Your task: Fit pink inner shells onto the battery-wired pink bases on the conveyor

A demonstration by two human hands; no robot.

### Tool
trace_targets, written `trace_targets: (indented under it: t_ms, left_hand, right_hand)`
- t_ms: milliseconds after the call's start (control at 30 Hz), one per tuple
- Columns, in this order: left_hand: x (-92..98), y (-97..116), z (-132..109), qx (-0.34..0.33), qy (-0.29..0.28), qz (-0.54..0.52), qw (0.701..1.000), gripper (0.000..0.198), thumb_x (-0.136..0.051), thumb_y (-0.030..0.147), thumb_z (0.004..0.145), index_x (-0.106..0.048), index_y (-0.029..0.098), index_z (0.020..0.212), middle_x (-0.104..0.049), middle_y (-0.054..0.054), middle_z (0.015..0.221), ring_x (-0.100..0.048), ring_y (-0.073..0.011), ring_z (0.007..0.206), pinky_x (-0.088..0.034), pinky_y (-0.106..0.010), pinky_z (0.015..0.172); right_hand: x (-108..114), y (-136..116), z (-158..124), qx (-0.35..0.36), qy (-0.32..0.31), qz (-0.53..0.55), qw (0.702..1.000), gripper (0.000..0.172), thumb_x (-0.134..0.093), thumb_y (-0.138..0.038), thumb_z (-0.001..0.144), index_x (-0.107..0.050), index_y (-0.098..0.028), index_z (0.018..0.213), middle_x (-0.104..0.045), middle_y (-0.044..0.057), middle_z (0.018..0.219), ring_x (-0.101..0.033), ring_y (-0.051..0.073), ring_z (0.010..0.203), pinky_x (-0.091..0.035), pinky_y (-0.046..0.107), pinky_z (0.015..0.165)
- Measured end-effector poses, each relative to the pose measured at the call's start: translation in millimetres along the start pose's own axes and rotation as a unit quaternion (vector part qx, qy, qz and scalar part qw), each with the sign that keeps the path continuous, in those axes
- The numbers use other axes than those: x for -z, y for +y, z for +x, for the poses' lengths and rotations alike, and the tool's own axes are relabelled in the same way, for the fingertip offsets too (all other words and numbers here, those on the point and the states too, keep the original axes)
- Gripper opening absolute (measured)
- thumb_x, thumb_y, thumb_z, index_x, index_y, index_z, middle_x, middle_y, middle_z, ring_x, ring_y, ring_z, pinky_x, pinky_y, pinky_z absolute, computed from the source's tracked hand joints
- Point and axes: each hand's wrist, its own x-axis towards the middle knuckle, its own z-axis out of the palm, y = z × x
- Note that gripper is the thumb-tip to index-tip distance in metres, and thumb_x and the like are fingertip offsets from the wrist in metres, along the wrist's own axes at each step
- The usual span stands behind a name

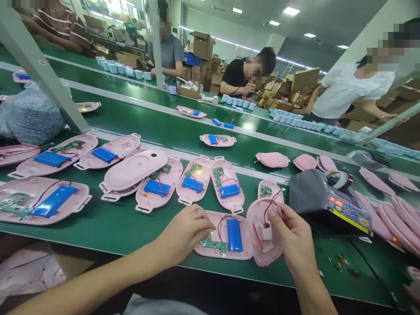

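On the green bench before me lies a pink plastic shell (247, 256) with a green circuit board (215, 246) and a blue battery (234, 235). My left hand (185, 234) is closed over the board's end of this shell, fingertips pressed together; whatever they pinch is too small to make out. A small yellow light glows beside those fingertips. My right hand (293, 232) grips a pink cover (254, 218) with red and dark wires, raised on its side at the shell's right end. Its thumb presses on the inner face, and the other fingers are partly hidden behind.
Several similar pink shells (226, 183) with boards and batteries lie behind and to the left. A dark tape dispenser (323, 203) stands right, near closed pink units (398, 218) and small brass-coloured pieces (341, 261). A slanted post (49, 74) rises left. Co-workers sit across the belt.
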Motion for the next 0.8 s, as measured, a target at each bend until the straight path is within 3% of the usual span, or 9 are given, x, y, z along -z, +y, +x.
trace_targets:
  t_ms: [100,200,300,400,500,600,700,800]
  left_hand:
    - [1.1,0,2,0.112,0.048,-0.114,0.986,0.013,-0.063,0.021,0.089,-0.076,0.020,0.086,-0.072,-0.003,0.077,-0.064,-0.0169,0.074,-0.051,-0.028,0.070]
    - [-0.9,4,2,0.152,0.089,-0.155,0.972,0.011,-0.065,0.023,0.087,-0.075,0.019,0.084,-0.073,-0.002,0.075,-0.066,-0.0156,0.069,-0.051,-0.026,0.066]
    - [-3.9,8,2,0.096,0.123,-0.121,0.980,0.014,-0.061,0.024,0.091,-0.074,0.019,0.087,-0.073,-0.004,0.082,-0.067,-0.0155,0.072,-0.054,-0.027,0.069]
    - [-5.9,14,3,-0.007,0.210,-0.041,0.977,0.014,-0.060,0.020,0.093,-0.073,0.020,0.089,-0.066,-0.008,0.107,-0.067,-0.0176,0.091,-0.057,-0.031,0.079]
    - [-7.1,19,7,-0.073,0.276,0.044,0.957,0.016,-0.062,0.011,0.090,-0.073,0.022,0.092,-0.058,-0.009,0.118,-0.061,-0.0211,0.110,-0.056,-0.037,0.092]
    - [-11.3,18,12,-0.079,0.264,0.009,0.961,0.019,-0.059,0.006,0.090,-0.071,0.020,0.095,-0.056,-0.009,0.122,-0.063,-0.0185,0.108,-0.056,-0.035,0.093]
    - [-19.3,15,16,-0.053,0.259,-0.066,0.962,0.018,-0.059,0.006,0.091,-0.070,0.020,0.093,-0.062,-0.007,0.118,-0.067,-0.0154,0.098,-0.057,-0.030,0.087]
    - [-25.2,15,17,0.038,0.261,-0.176,0.949,0.009,-0.066,0.011,0.088,-0.065,0.020,0.088,-0.069,-0.002,0.088,-0.068,-0.0135,0.079,-0.056,-0.025,0.073]
  right_hand:
    - [1,-15,12,0.121,-0.119,-0.162,0.972,0.040,-0.055,-0.051,0.093,-0.070,-0.015,0.101,-0.067,0.006,0.084,-0.061,0.016,0.073,-0.048,0.022,0.061]
    - [-6,-31,20,0.310,-0.188,-0.340,0.868,0.036,-0.038,-0.033,0.102,-0.069,-0.021,0.113,-0.067,0.004,0.085,-0.060,0.014,0.070,-0.042,0.022,0.057]
    - [-22,-43,22,0.464,-0.166,-0.436,0.753,0.040,-0.032,-0.015,0.099,-0.068,-0.018,0.116,-0.064,0.004,0.075,-0.055,0.013,0.062,-0.034,0.024,0.051]
    - [-40,-52,19,0.539,-0.164,-0.424,0.709,0.036,-0.039,-0.009,0.093,-0.066,-0.015,0.117,-0.067,0.006,0.083,-0.058,0.013,0.068,-0.037,0.024,0.054]
    - [-53,-59,13,0.566,-0.158,-0.401,0.702,0.031,-0.043,-0.014,0.097,-0.066,-0.011,0.117,-0.067,0.006,0.084,-0.059,0.015,0.069,-0.040,0.026,0.057]
    - [-58,-65,9,0.554,-0.164,-0.363,0.731,0.034,-0.038,-0.018,0.101,-0.066,-0.012,0.119,-0.067,0.004,0.080,-0.059,0.013,0.066,-0.040,0.025,0.057]
    - [-57,-67,9,0.512,-0.142,-0.330,0.780,0.032,-0.040,-0.017,0.101,-0.068,-0.014,0.116,-0.070,0.002,0.086,-0.063,0.011,0.070,-0.042,0.022,0.058]
    - [-56,-67,11,0.482,-0.123,-0.319,0.807,0.030,-0.043,-0.014,0.098,-0.070,-0.015,0.111,-0.072,0.000,0.096,-0.066,0.012,0.078,-0.045,0.022,0.064]
